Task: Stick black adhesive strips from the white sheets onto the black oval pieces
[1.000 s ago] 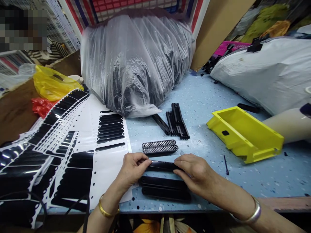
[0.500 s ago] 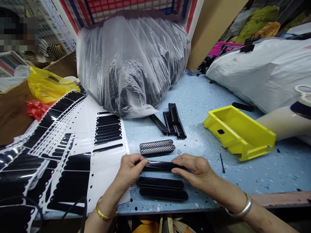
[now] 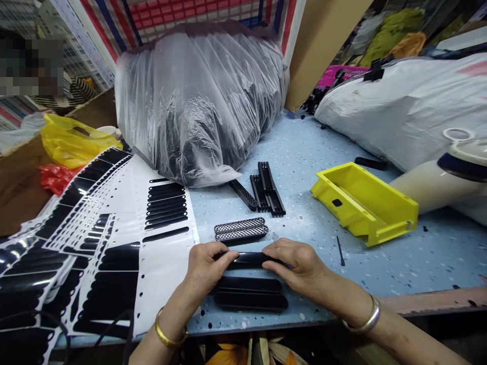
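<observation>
Both my hands hold one long glossy black plastic strip [image 3: 250,260] flat just above the blue table [image 3: 380,263]. My left hand [image 3: 207,266] pinches its left end. My right hand [image 3: 300,266] presses fingers along its right end. Two more black strips [image 3: 249,294] lie side by side right below the held one. Two grey mesh strips [image 3: 240,229] lie just beyond my fingers. Farther back are several black ribbed strips [image 3: 268,192].
White backing sheets with black oval stickers [image 3: 114,238] cover the left side. A big clear bag of black parts [image 3: 198,101] stands behind. A tipped yellow bin [image 3: 363,203] and a white sack [image 3: 411,106] lie to the right. A yellow bag [image 3: 72,139] sits far left.
The view has drifted slightly, so everything sits a little to the left. My hands keep the same grip on the black strip.
</observation>
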The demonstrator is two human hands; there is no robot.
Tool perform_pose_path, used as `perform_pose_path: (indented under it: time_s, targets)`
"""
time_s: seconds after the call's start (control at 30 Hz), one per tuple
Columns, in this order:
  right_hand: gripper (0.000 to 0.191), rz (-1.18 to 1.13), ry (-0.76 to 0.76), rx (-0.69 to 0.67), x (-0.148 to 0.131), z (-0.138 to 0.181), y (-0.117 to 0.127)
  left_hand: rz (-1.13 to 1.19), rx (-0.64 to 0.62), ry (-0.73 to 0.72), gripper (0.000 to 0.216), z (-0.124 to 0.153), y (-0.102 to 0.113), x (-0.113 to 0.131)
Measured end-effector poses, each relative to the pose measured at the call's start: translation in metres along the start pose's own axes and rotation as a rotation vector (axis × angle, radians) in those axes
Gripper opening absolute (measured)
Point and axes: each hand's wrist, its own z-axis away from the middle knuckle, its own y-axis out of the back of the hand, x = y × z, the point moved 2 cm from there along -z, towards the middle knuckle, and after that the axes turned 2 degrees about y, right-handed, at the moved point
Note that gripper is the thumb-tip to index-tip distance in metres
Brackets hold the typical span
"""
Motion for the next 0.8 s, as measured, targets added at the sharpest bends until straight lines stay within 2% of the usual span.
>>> perform_pose_path:
  time_s: [0.2,0.5,0.7,0.8]
  targets:
    - [0.014,-0.016,0.02,-0.018,0.003,0.003,-0.001,-0.029,0.027,-0.065,0.024,0.001,0.0,-0.001]
    - [0.019,-0.096,0.016,0.047,0.005,0.008,-0.003,-0.029,0.01,-0.074,0.022,0.0,0.0,-0.004]
    - [0.02,-0.078,0.033,0.172,0.002,0.012,-0.008,-0.05,0.019,-0.11,0.025,-0.001,0.0,-0.005]
    - [0.021,-0.059,0.061,0.185,0.002,0.014,-0.011,-0.079,0.016,-0.141,0.026,0.0,0.001,-0.003]
